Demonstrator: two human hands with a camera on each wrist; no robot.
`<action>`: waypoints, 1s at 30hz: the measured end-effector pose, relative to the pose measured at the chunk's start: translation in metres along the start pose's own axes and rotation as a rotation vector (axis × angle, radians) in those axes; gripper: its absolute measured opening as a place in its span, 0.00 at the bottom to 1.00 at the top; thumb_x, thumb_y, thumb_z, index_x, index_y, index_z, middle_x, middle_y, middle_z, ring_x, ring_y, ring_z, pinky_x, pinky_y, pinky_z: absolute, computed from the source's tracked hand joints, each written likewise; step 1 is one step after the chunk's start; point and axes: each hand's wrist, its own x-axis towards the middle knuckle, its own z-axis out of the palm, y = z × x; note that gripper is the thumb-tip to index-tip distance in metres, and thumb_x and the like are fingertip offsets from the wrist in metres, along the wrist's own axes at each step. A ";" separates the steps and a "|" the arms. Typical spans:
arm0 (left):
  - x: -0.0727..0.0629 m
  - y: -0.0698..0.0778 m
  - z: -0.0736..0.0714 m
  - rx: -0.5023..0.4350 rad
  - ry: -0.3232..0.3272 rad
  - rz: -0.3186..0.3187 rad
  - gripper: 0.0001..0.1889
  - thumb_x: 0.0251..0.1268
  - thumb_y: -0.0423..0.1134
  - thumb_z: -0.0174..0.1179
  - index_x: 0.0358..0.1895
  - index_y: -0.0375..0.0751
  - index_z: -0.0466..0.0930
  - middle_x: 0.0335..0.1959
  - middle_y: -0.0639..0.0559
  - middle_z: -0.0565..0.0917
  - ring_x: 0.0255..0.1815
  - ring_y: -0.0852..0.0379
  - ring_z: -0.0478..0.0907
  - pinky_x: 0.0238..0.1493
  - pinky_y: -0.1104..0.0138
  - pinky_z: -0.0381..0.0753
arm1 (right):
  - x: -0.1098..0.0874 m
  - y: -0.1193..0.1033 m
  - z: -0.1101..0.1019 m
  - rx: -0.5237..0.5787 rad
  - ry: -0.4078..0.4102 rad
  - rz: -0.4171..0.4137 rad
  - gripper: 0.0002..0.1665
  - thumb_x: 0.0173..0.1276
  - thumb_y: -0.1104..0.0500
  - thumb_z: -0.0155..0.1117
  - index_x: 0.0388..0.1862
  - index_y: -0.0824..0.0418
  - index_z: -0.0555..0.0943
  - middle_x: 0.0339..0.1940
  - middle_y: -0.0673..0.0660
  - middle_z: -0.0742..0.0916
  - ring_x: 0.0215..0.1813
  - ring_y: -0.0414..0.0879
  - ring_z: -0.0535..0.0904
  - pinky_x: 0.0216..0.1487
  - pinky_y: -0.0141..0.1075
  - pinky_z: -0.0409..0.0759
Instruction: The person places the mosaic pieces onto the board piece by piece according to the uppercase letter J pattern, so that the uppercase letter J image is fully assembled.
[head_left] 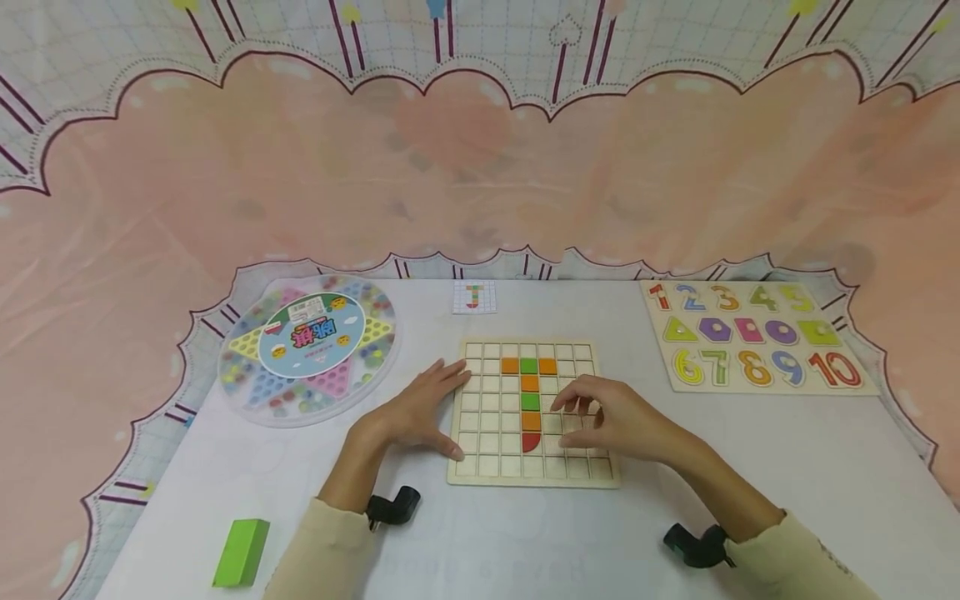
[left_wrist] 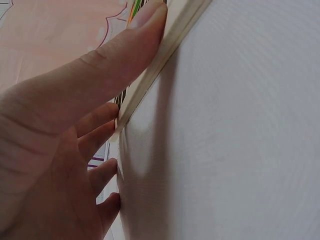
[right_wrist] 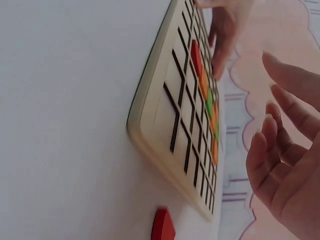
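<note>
A wooden grid board [head_left: 487, 471] lies on the white table. Orange and green square tiles [head_left: 530, 402] form a short row with a column below it, ending in a red round-edged tile [head_left: 531, 442]. My left hand [head_left: 420, 408] rests along the board's left edge, thumb [left_wrist: 145, 35] and fingertips touching the rim. Above the board's right part hovers my right hand [head_left: 611, 417], fingers loosely bent and thumb apart; the right wrist view shows nothing between them. Another red piece [right_wrist: 163, 225] lies on the table beside the board, hidden in the head view.
Behind the board lies a small card [head_left: 474, 297] with a coloured J-shaped pattern. A round game board with marbles [head_left: 311, 350] is at left, a number puzzle [head_left: 757, 333] at right. A green block [head_left: 241, 552] lies near the front left.
</note>
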 end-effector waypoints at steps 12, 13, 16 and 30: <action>-0.005 -0.003 0.007 -0.010 0.002 0.000 0.62 0.40 0.50 0.84 0.80 0.37 0.57 0.85 0.43 0.52 0.87 0.34 0.40 0.84 0.38 0.47 | -0.050 0.031 -0.023 -0.032 0.045 0.142 0.28 0.56 0.51 0.81 0.55 0.54 0.82 0.53 0.51 0.87 0.56 0.50 0.78 0.49 0.30 0.83; -0.006 -0.004 0.007 -0.010 0.004 -0.003 0.62 0.40 0.50 0.84 0.80 0.37 0.57 0.85 0.43 0.52 0.87 0.34 0.40 0.84 0.37 0.47 | -0.052 0.034 -0.023 -0.037 0.041 0.146 0.29 0.56 0.51 0.81 0.55 0.54 0.82 0.54 0.51 0.86 0.56 0.49 0.78 0.49 0.30 0.83; -0.010 -0.005 0.006 -0.009 0.014 -0.011 0.62 0.39 0.50 0.84 0.80 0.37 0.57 0.85 0.43 0.52 0.86 0.33 0.40 0.84 0.37 0.46 | -0.059 0.044 -0.022 -0.054 0.035 0.158 0.31 0.54 0.50 0.82 0.56 0.53 0.81 0.55 0.50 0.86 0.55 0.48 0.78 0.49 0.29 0.82; -0.002 0.001 0.000 -0.004 0.027 0.038 0.62 0.40 0.50 0.83 0.80 0.36 0.57 0.85 0.42 0.53 0.86 0.32 0.41 0.83 0.36 0.46 | -0.070 0.065 -0.019 -0.114 0.089 0.153 0.26 0.55 0.52 0.82 0.52 0.52 0.83 0.49 0.45 0.87 0.50 0.39 0.78 0.55 0.28 0.80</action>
